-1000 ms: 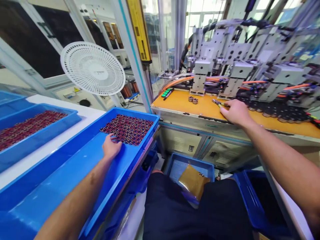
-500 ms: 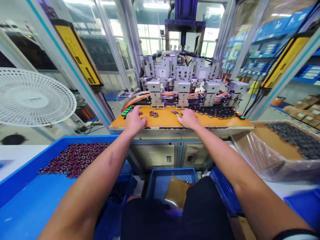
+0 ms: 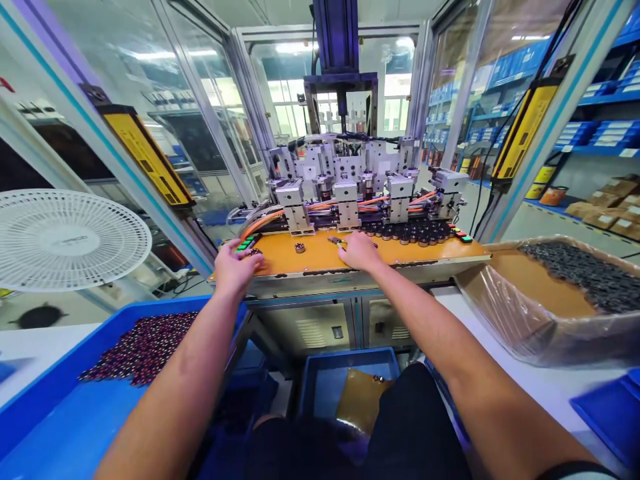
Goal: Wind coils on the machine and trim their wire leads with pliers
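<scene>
My left hand rests at the left end of the orange work plate, fingers curled, with a small round metal part at its fingertips beside the green buttons. A second round part lies loose on the plate. My right hand lies mid-plate, closed over a small yellow-handled cutter whose tip points left. Behind both hands stands the winding machine with its row of grey heads.
A blue tray with several dark red parts sits at my lower left, a white fan behind it. At right is a plastic-lined box of dark parts. A row of black parts lines the plate's back. Below sits a blue bin.
My left hand left the blue tray, reached the orange plate, then slid left toward the green buttons. One of the two round parts now sits by its fingers. The view tilted up.
</scene>
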`<state>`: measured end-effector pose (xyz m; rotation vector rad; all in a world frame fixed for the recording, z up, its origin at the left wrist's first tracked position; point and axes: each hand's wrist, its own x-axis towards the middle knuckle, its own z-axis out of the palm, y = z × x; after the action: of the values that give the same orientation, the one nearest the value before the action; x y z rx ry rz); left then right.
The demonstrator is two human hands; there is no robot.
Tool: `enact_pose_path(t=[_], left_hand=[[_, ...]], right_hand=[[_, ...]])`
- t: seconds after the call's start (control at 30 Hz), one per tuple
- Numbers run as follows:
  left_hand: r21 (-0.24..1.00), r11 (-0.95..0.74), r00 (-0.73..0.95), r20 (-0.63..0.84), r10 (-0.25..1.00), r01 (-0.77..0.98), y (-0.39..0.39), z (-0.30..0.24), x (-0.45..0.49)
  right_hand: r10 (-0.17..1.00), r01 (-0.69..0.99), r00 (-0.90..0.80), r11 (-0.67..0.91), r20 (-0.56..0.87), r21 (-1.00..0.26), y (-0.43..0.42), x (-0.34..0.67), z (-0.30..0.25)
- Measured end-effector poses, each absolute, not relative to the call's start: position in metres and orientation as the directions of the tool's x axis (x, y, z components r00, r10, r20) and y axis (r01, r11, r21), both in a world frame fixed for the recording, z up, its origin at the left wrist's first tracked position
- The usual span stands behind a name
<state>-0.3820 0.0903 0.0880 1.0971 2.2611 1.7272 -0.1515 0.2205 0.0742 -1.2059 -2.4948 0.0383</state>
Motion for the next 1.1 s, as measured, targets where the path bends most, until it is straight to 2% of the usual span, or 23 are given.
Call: enact_pose_path(t=[0.1, 0.2, 0.3, 0.37, 0.43, 0.5, 0.53, 0.6, 0.7, 0.77, 0.97, 1.1], left_hand=[[0.929, -0.049, -0.738, 0.322, 0.593, 0.366, 0.046, 0.082, -0.360], [0.933, -0.185, -0.694, 0.355, 0.626, 0.310, -0.007, 0.068, -0.320], [0.875, -0.349, -0.549, 0.484, 0.682, 0.336, -0.061, 0.051, -0.277], [0.823, -0.415, -0.480, 0.565, 0.671, 0.388, -0.093, 0.040, -0.254], [0.775, -0.453, -0.448, 0.627, 0.637, 0.441, -0.117, 0.029, -0.239], [0.747, -0.484, -0.430, 0.661, 0.615, 0.456, -0.131, 0.020, -0.230], [0.743, -0.496, -0.425, 0.666, 0.613, 0.449, -0.136, 0.016, -0.226], [0.751, -0.511, -0.418, 0.659, 0.626, 0.418, -0.141, 0.011, -0.219], [0.774, -0.522, -0.420, 0.633, 0.650, 0.358, -0.143, 0.008, -0.208], [0.806, -0.516, -0.436, 0.591, 0.678, 0.291, -0.142, 0.007, -0.202], [0.879, -0.474, -0.505, 0.432, 0.747, 0.050, -0.138, 0.006, -0.190], [0.878, -0.477, -0.521, 0.422, 0.742, 0.033, -0.138, 0.006, -0.192]], right_hand=[[0.753, 0.725, -0.565, 0.648, 0.337, -0.234, 0.220, -0.150, 0.076], [0.724, 0.676, -0.566, 0.681, 0.393, -0.281, 0.214, -0.148, 0.083], [0.657, 0.589, -0.581, 0.747, 0.480, -0.309, 0.187, -0.141, 0.089], [0.597, 0.511, -0.605, 0.798, 0.527, -0.318, 0.151, -0.128, 0.092], [0.478, 0.354, -0.662, 0.878, 0.577, -0.321, 0.106, -0.109, 0.093], [0.173, -0.043, -0.724, 0.955, 0.667, -0.294, 0.061, -0.087, 0.094], [0.042, -0.173, -0.748, 0.951, 0.663, -0.256, 0.041, -0.077, 0.094], [-0.085, -0.243, -0.806, 0.950, 0.585, -0.198, 0.012, -0.060, 0.091], [-0.080, -0.158, -0.900, 0.976, 0.428, -0.151, -0.008, -0.044, 0.083], [-0.064, -0.144, -0.923, 0.972, 0.380, -0.184, -0.011, -0.038, 0.076], [0.113, -0.101, -0.926, 0.845, 0.359, -0.526, -0.027, -0.026, 0.065], [0.090, -0.196, -0.921, 0.733, 0.379, -0.651, -0.036, -0.020, 0.059]])
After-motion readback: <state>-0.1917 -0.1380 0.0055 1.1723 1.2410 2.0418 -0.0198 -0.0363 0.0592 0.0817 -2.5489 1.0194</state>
